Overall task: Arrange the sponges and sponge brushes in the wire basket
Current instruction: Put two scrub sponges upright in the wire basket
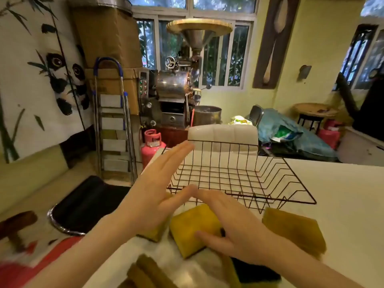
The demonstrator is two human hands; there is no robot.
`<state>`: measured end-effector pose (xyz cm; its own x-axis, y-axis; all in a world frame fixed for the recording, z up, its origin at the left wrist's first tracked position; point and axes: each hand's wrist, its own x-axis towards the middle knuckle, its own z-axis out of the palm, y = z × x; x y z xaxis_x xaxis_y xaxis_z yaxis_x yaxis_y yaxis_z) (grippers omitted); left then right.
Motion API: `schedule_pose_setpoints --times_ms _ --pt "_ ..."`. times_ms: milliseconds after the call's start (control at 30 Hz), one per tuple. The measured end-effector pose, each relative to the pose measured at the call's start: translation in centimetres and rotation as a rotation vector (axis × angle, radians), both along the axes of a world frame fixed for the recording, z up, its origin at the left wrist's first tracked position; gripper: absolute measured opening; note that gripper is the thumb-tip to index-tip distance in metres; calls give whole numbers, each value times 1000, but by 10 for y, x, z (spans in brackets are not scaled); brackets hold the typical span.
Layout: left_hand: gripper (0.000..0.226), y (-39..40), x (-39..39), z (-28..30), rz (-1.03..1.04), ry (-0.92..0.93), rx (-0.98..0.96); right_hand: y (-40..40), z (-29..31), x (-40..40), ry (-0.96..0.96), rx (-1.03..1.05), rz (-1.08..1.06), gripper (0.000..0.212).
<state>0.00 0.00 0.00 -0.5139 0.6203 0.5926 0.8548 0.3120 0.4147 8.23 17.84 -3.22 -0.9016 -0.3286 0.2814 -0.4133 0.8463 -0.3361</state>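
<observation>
A thin black metal wire basket (239, 175) sat on a smooth, pale, faintly glossy counter (342, 204); matt yellow foam sponges (192, 227) lay beside it, one backed with a rough dark scouring pad (255, 271).

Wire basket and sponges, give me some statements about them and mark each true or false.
1. The wire basket has nothing in it. True.
2. The right hand rests on a yellow sponge. True.
3. The left hand grips a sponge. False: it is open with fingers straight.
4. The sponges lie behind the basket. False: they lie on the white counter, on the near side of it.
5. A second sponge lies right of the right hand. True.
</observation>
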Motion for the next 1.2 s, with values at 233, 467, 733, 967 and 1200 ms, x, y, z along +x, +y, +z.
schedule_pose_setpoints --times_ms 233,467,733,967,1200 --pt "33 -34 -1 -46 154 -111 -199 -6 -26 -9 -51 247 -11 70" --pt "42 -45 -19 -75 270 -187 -302 -10 -26 -14 -41 389 -16 61" --pt "52 -51 -22 -89 273 -182 -297 -16 -19 -26 -71 346 59 52" --pt "51 -56 -25 -93 230 -220 -248 -14 -10 -32 -120 3 23 35" --pt "49 -59 -25 -93 194 -247 -184 -9 5 -46 -421 -676 -188 14"
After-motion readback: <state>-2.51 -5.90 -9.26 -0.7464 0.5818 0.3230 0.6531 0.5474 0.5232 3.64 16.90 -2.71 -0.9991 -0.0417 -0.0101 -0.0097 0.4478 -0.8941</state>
